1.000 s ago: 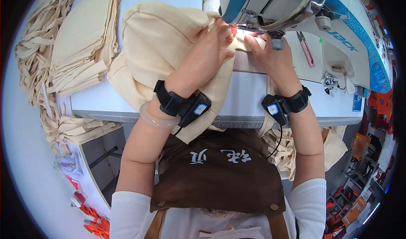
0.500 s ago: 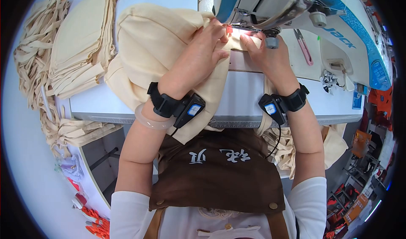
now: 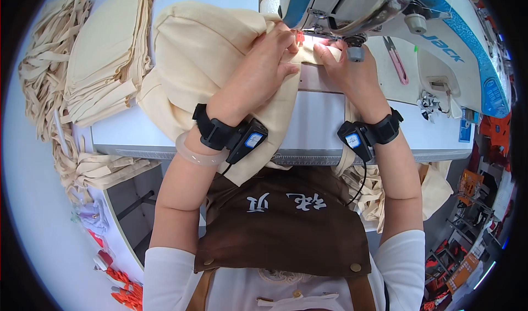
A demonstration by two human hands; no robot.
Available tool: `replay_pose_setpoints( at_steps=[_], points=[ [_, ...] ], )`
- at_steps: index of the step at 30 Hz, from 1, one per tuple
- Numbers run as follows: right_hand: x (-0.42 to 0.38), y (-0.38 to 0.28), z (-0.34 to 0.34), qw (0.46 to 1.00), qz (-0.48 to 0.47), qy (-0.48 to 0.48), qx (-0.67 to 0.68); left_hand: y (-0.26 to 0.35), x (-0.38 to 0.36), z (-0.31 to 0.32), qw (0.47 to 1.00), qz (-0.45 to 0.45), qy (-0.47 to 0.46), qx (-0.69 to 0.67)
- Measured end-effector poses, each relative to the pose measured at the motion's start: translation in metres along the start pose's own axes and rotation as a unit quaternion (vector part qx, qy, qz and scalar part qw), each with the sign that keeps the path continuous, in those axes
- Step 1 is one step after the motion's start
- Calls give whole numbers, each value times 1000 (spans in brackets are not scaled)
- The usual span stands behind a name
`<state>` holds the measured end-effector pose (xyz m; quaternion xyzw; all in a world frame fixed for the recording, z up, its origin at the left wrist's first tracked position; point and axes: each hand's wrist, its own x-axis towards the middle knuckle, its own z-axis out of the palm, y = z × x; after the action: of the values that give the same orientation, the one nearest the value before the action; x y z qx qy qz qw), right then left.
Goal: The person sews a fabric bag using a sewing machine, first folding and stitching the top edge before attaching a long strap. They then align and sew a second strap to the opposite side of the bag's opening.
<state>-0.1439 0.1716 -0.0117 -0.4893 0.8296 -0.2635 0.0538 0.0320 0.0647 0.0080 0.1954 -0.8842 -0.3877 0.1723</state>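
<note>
A large piece of cream cloth [image 3: 203,52] lies bunched on the sewing table and hangs over its front edge. My left hand [image 3: 269,58] grips it with bent fingers just left of the red presser foot [image 3: 300,37] of the sewing machine [image 3: 352,6]. To the right of the foot, my right hand [image 3: 352,72] pinches a cream cloth strap [image 3: 313,56] between thumb and fingers; its far fingertips are partly hidden behind the machine head. The needle itself cannot be made out in the bright lamp light.
Pink-handled thread snips [image 3: 396,61] lie on the machine bed, right of my right hand. At left stand a stack of cream cloth panels [image 3: 110,52] and a hanging bundle of straps [image 3: 47,63]. A ruler strip [image 3: 308,160] runs along the table's front edge.
Both hands keep their places and grips on either side of the presser foot. The whole view has shifted very slightly; no clear movement of the cloth shows.
</note>
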Motion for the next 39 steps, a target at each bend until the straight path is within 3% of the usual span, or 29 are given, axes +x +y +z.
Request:
replay_pose_setpoints(
  at_steps=[7, 22, 31, 39],
  points=[
    [0, 1, 1, 1000, -2, 7, -1, 4, -1, 0, 999, -30, 1, -19],
    [-1, 3, 3, 1000, -3, 17, 16, -3, 0, 5, 1000, 5, 19, -12],
    [0, 7, 7, 1000, -14, 16, 3, -6, 3, 13, 990, 14, 53, -127],
    [-1, 5, 5, 999, -23, 33, -12, -8, 2, 15, 991, 31, 58, -114]
  ],
)
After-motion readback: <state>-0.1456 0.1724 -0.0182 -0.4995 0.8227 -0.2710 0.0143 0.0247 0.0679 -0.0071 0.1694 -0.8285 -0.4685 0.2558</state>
